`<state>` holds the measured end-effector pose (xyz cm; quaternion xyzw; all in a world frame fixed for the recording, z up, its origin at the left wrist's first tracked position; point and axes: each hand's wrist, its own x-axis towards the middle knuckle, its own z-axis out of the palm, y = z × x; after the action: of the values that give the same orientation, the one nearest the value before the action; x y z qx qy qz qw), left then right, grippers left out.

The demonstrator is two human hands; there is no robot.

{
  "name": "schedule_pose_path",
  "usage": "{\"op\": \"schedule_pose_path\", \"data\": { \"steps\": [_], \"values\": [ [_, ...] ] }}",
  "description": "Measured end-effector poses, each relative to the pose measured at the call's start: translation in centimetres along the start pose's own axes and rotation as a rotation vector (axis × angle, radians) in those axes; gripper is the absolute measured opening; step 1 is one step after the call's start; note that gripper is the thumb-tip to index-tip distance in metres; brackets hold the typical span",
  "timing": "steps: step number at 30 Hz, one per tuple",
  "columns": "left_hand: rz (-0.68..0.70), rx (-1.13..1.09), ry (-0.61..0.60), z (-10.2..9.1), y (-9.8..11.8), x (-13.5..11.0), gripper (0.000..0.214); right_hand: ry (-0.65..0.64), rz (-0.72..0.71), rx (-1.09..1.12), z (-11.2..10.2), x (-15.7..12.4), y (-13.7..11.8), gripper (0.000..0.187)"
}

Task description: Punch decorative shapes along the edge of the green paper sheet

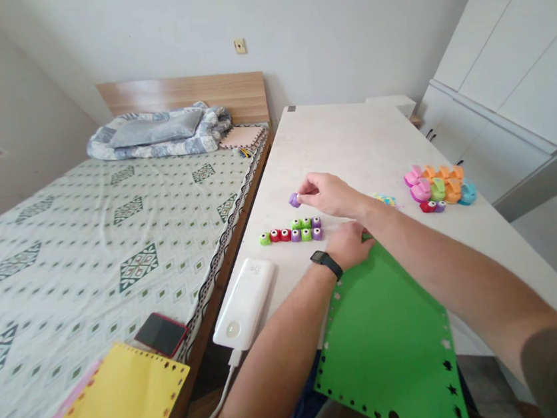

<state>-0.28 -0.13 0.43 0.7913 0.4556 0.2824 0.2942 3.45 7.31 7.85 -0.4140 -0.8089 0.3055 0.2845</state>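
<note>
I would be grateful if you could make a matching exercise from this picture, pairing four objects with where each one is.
Objects:
1. purple craft punch
2. white power bank
3. green punched sheet
4. phone in a red case

Places:
A. lying on the patterned bedsheet
B. touched by the left hand
C. pinched by the right hand
D. on the table beside the row of punches

Pairs: 1-C, 2-D, 3-B, 4-A

The right arm [446,264] is stretched from 4 o'clock toward 11 o'clock, with the right hand [326,195] pinched at the fingertips [302,190]. The left arm [280,363] is extended from 7 o'clock, the left wrist [326,264] is angled, and the left hand [347,245] is held just below the right forearm
</note>
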Motion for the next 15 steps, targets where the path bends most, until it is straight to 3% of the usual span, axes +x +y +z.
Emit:
{"op": "schedule_pose_path", "data": {
  "steps": [3,7,11,15],
  "values": [
    [0.023,-0.037,-0.03,0.1,-0.7,0.1,0.025,0.079,0.023,0.234,-3.0,-3.3,1.7,0.02],
    [0.031,-0.086,0.001,0.2,-1.3,0.3,0.028,0.17,0.095,0.364,-6.9,-8.6,4.3,0.029],
    [0.006,-0.112,0.023,0.3,-1.4,0.4,0.028,0.146,0.197,0.386,-9.6,-12.9,7.5,0.043],
    [-0.023,-0.123,0.027,0.0,-0.9,0.5,0.027,0.063,0.272,0.342,-10.3,-15.1,10.8,0.058]
  ]
}}
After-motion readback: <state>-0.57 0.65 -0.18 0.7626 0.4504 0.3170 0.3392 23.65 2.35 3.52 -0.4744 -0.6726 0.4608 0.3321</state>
